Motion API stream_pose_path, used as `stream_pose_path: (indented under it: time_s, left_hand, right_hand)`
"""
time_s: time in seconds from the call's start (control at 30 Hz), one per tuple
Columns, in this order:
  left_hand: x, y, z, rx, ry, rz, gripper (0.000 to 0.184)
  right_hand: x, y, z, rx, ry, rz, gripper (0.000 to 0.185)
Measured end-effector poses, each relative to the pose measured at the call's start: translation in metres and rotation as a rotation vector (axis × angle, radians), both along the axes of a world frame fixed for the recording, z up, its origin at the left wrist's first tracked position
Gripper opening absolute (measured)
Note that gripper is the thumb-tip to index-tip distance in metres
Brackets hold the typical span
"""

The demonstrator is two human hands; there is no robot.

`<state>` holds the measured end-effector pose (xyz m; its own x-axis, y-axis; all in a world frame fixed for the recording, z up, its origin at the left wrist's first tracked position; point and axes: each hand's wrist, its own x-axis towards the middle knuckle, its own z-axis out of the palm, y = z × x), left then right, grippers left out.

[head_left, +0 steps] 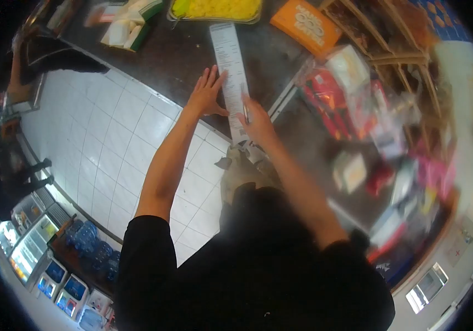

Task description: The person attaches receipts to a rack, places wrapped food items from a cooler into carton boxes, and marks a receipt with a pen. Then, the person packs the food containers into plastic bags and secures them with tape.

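A long printed paper strip (229,60) lies on the dark table (176,49), its lower end at the table's near edge. My left hand (209,95) rests with spread fingers at the strip's left side, the fingertips touching it. On the right side of the strip, my right hand (257,122) is closed around a pen (246,112), held over the paper's lower half. Whatever the right palm covers is hidden.
A tray of yellow food (217,10) and an orange box (306,26) stand at the back. White and green boxes (129,25) are at back left. Plastic-wrapped red packages (333,102) and wooden racks (396,55) are to the right. Another person (54,58) is at left.
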<state>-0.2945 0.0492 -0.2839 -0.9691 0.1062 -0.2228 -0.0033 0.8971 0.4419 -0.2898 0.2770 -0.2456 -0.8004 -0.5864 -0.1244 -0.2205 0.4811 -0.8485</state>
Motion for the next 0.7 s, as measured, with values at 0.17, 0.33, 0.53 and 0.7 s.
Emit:
stream_pose_path:
  time_s: [0.17, 0.33, 0.53, 0.7]
  left_hand:
    - [0.001, 0.005, -0.006, -0.003, 0.056, 0.041, 0.134]
    - [0.038, 0.109, 0.045, 0.407, 0.435, 0.478, 0.065]
    - [0.051, 0.396, 0.055, 0.834, -0.524, -0.054, 0.095]
    - [0.038, 0.485, -0.031, 1.006, -0.470, -0.074, 0.096]
  right_hand:
    - [0.009, 0.103, 0.059, 0.105, 0.078, -0.135, 0.075]
    - [0.074, 0.331, 0.073, 0.444, 0.478, -1.076, 0.038]
    - [0.101, 0.450, 0.004, 0.603, 0.348, -0.596, 0.038]
    - [0.111, 0.431, -0.006, 0.232, 0.121, -0.646, 0.040]
